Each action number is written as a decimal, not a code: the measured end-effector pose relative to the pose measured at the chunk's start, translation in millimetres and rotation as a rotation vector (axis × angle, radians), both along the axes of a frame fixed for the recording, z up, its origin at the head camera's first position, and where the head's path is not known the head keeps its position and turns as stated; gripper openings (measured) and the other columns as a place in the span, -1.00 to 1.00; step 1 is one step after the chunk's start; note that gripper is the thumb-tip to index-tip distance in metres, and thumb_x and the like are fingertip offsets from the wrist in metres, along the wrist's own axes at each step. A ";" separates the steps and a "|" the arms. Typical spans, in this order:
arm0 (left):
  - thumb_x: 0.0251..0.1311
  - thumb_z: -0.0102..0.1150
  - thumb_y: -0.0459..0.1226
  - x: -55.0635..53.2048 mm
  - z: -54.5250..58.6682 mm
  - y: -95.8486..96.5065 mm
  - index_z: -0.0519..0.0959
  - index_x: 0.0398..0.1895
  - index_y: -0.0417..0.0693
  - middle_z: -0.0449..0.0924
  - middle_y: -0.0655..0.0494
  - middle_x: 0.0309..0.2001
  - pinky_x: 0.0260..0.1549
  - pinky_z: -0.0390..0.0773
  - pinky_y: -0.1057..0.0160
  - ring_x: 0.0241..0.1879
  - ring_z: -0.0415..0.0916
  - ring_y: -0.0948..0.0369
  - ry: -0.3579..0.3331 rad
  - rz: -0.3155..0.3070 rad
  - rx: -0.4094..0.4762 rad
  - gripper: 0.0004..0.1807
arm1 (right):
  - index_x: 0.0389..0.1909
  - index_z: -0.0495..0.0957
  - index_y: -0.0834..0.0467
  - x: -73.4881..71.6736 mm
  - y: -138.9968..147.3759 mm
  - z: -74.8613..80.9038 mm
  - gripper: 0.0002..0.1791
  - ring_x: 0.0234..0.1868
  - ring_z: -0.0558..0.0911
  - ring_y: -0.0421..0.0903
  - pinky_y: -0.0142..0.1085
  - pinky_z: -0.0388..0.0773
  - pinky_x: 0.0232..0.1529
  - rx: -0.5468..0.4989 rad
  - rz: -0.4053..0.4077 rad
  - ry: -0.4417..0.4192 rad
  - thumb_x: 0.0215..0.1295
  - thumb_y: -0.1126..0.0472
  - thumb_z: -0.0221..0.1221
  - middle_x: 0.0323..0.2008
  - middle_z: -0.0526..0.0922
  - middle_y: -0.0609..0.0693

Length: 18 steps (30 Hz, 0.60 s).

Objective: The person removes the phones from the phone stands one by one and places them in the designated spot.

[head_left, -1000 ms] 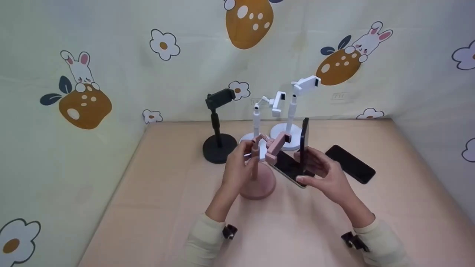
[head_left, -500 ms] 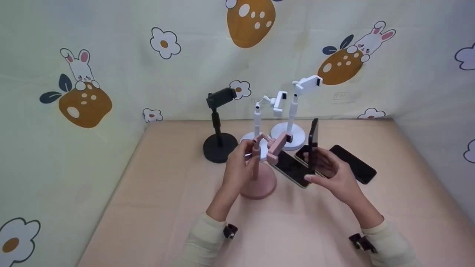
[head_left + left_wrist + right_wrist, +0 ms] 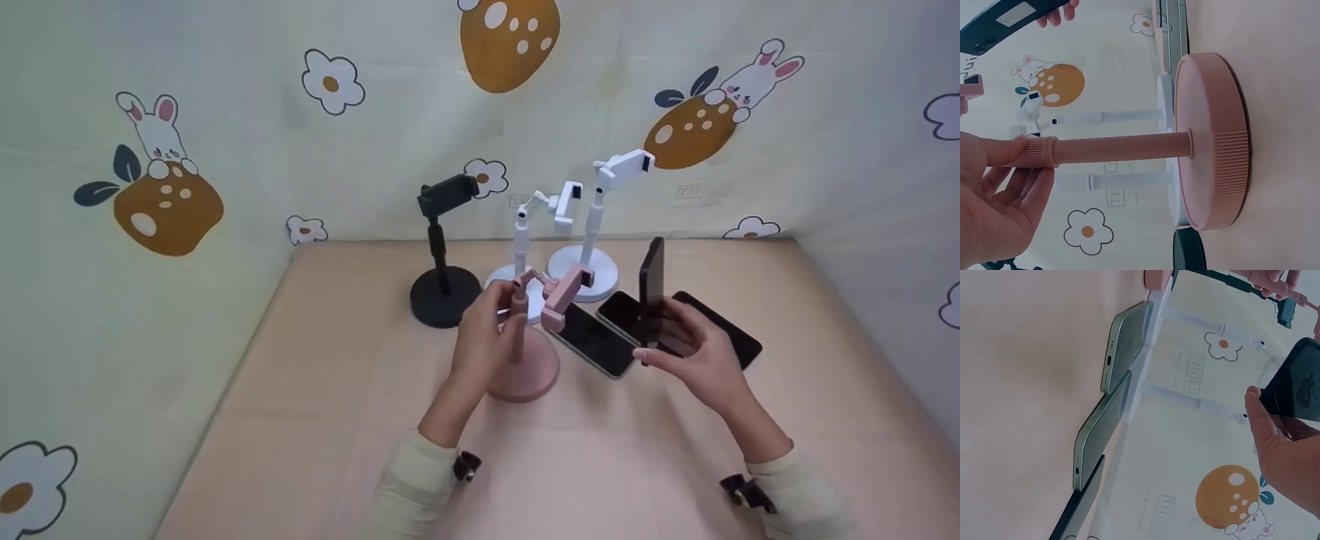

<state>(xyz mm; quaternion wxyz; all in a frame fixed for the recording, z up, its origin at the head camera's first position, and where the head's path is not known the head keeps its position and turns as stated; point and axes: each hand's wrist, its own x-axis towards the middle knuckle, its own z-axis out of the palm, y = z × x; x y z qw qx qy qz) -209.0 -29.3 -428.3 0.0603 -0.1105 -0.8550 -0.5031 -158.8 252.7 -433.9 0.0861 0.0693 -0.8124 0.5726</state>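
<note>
My left hand (image 3: 482, 339) grips the upper pole of a pink phone stand (image 3: 523, 375). The thumb and fingers wrap the ribbed collar (image 3: 1036, 152), and the stand's round base is on the table. Above the pole, its clamp (image 3: 566, 298) leans to the right. To the right, my right hand (image 3: 703, 358) holds a dark smartphone (image 3: 652, 285) upright by its lower part, apart from the clamp. A pale label shows on the phone's back in the left wrist view. The fingers behind that phone are partly hidden.
Three more smartphones lie on the table: one by the pink stand (image 3: 595, 341), a middle one (image 3: 619, 311) partly covered by the held phone, and a black one (image 3: 731, 334) at right. Behind stand a black phone stand (image 3: 445, 298) and two white stands (image 3: 584, 274). A patterned cloth (image 3: 390, 165) backs the table.
My right hand has moved to the right with the smartphone, away from the pink clamp, so more of the middle phone shows. The left hand keeps its grip on the pole.
</note>
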 end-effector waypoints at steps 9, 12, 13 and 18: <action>0.32 0.22 -0.33 0.7 1.3 1.6 0.43 0.14 0.07 0.60 0.07 0.16 0.18 0.58 0.18 0.21 0.58 0.16 -0.023 0.005 -0.017 -0.63 | 0.42 0.25 0.31 1.0 12.5 -1.3 -0.13 0.04 0.60 -0.50 -0.58 0.60 -0.03 -0.002 -0.033 -0.060 0.08 0.36 0.44 0.26 0.47 0.35; 0.32 0.22 -0.33 0.8 1.8 1.8 0.43 0.15 0.07 0.60 0.07 0.17 0.19 0.58 0.17 0.21 0.58 0.17 -0.028 0.006 -0.016 -0.63 | 0.44 0.24 0.28 0.8 17.0 -2.3 -0.12 0.07 0.59 -0.50 -0.58 0.59 0.00 0.026 -0.048 -0.085 0.10 0.31 0.44 0.28 0.47 0.33; 0.32 0.22 -0.33 0.9 2.0 1.9 0.43 0.15 0.08 0.60 0.08 0.17 0.19 0.58 0.17 0.21 0.58 0.17 -0.030 0.007 -0.016 -0.63 | 0.45 0.23 0.28 0.7 18.5 -2.8 -0.11 0.07 0.57 -0.51 -0.60 0.57 0.02 0.043 -0.053 -0.092 0.11 0.29 0.44 0.30 0.46 0.32; 0.32 0.23 -0.33 1.1 1.9 2.0 0.43 0.14 0.09 0.60 0.08 0.16 0.18 0.58 0.17 0.21 0.59 0.17 -0.033 0.018 -0.032 -0.63 | 0.46 0.21 0.28 -0.2 25.3 -5.3 -0.09 0.07 0.51 -0.58 -0.69 0.46 0.07 0.111 -0.085 -0.098 0.14 0.20 0.44 0.34 0.43 0.32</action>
